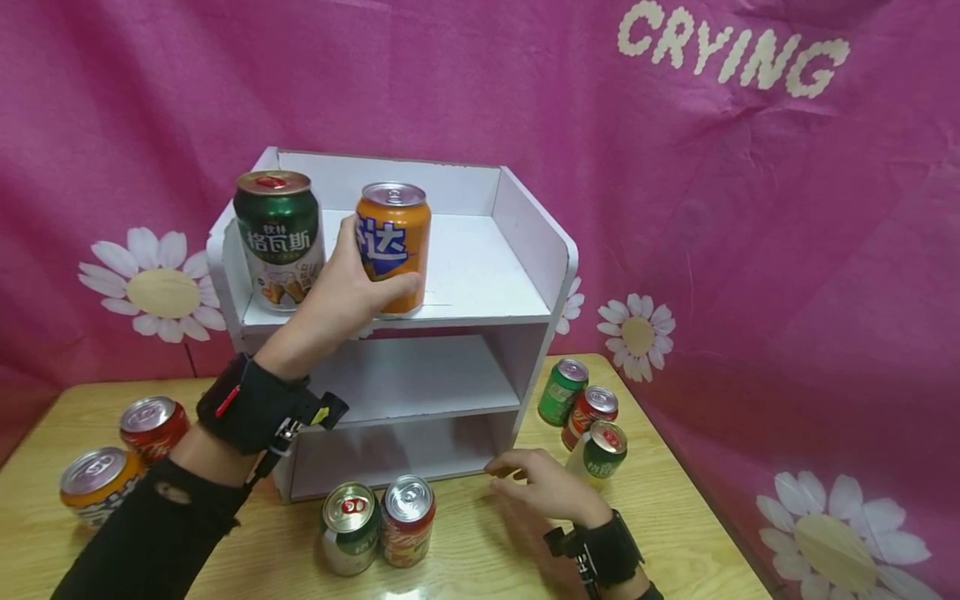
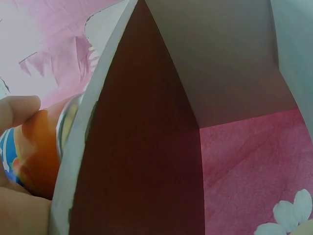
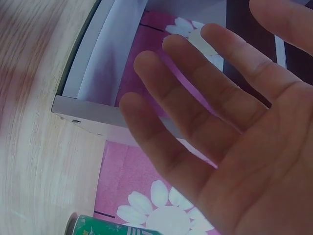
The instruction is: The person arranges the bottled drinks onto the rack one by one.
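My left hand (image 1: 348,279) grips an orange soda can (image 1: 405,242) with blue and white lettering, upright at the front of the white shelf unit's top board (image 1: 480,267). In the left wrist view the same orange can (image 2: 41,142) sits between thumb and fingers, its base by the board's edge. Left of it on the top board stands a green and white can (image 1: 277,242). My right hand (image 1: 551,483) is low over the table by the unit's bottom right corner, holding nothing; its spread, slightly bent fingers (image 3: 190,107) show in the right wrist view.
In front of the unit stand a green-white can (image 1: 350,533) and a red can (image 1: 408,525). At the right are a green can (image 1: 561,396), a red can (image 1: 588,417) and another green-white can (image 1: 600,454). An orange can (image 1: 101,487) and a red can (image 1: 153,429) stand left.
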A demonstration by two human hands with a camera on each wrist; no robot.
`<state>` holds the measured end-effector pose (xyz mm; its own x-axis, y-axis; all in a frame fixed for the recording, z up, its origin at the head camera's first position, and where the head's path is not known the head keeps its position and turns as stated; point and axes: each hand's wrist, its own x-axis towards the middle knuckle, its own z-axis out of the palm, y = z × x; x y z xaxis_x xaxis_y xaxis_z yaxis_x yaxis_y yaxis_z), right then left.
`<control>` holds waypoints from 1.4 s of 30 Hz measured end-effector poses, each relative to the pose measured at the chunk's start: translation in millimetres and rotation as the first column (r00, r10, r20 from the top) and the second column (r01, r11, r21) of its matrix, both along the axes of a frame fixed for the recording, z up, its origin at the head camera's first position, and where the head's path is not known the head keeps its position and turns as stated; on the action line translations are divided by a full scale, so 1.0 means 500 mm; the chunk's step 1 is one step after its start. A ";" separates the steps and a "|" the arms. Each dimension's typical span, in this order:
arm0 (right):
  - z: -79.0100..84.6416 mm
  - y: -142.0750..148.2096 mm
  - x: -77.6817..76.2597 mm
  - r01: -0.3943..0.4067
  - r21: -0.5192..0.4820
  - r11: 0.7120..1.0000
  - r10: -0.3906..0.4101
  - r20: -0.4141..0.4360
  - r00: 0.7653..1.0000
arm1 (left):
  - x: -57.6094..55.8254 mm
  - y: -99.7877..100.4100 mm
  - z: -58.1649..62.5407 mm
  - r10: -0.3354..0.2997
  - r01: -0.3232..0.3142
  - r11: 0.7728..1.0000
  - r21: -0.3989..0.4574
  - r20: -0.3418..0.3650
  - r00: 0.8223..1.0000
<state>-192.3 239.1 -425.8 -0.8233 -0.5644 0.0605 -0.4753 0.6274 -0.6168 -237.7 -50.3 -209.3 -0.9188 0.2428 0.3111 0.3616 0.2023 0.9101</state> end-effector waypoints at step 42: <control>0.007 0.010 0.000 0.029 0.000 1.000 -0.029 0.028 0.999 | -0.002 -0.004 -0.006 -0.006 0.006 1.000 -0.024 0.016 1.000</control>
